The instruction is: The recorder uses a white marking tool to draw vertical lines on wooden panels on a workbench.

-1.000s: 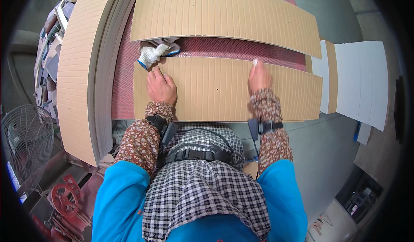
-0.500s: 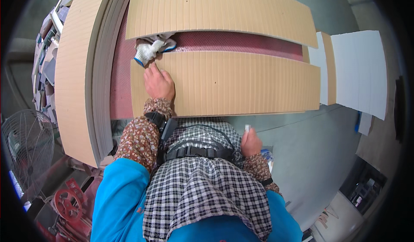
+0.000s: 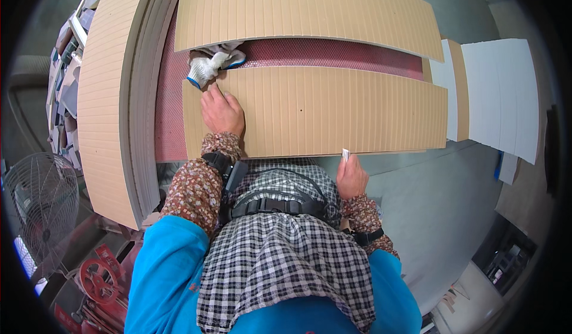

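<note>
A tan grooved panel point(image 3: 333, 110) lies crosswise in front of me. My left hand point(image 3: 223, 113) rests on its left part, fingers curled together and tips hidden from above; what they hold, if anything, I cannot make out. Just beyond those fingers is a crumpled white work glove point(image 3: 205, 69) with blue cuff edging, partly under a second tan panel point(image 3: 310, 9). My right hand point(image 3: 353, 176) is closed at the panel's near edge. Between its thumb and fingers a small white piece point(image 3: 345, 154) sticks up, its kind too small to tell.
Red mesh-patterned surface point(image 3: 333, 58) shows between the panels. A thick stack of similar boards point(image 3: 104, 107) stands at the left. White and tan boards point(image 3: 500, 95) lie to the right. A wire fan point(image 3: 42, 203) and a red handwheel point(image 3: 99, 279) are at lower left.
My right hand has moved up and slightly right, bringing the small white piece to the panel's near edge. My left hand stays at nearly the same place on the panel.
</note>
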Tool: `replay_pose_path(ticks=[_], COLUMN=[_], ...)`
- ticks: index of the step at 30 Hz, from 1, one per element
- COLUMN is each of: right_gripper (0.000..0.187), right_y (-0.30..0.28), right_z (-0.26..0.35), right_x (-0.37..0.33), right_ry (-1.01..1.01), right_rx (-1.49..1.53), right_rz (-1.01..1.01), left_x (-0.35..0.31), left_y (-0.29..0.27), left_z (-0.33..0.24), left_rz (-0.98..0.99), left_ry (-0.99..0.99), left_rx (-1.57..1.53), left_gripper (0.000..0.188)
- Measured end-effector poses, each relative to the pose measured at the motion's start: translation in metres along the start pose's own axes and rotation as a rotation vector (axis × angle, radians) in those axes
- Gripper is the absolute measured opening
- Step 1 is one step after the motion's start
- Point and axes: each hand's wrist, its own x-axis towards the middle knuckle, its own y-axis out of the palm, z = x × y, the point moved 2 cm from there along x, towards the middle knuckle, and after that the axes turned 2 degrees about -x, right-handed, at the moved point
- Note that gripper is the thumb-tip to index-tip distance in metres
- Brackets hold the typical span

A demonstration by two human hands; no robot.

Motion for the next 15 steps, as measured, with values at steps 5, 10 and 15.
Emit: replay_pose_path(ticks=[5, 10, 15], right_gripper=[0.019, 0.023, 0.020], right_y=[-0.005, -0.012, -0.014], right_z=[0.019, 0.039, 0.048], right_x=[0.065, 0.154, 0.211], right_ry=[0.044, 0.036, 0.021], right_rx=[-0.099, -0.120, -0.135], right_rz=[0.080, 0.013, -0.078], left_x=[0.002, 0.001, 0.001], left_y=[-0.001, -0.003, 0.000], left_z=[0.002, 0.001, 0.003], left_rz=[0.025, 0.056, 0.036], left_ry=[-0.041, -0.054, -0.033], left_rx=[-0.034, -0.033, -0.027], left_gripper=[0.038, 0.038, 0.039])
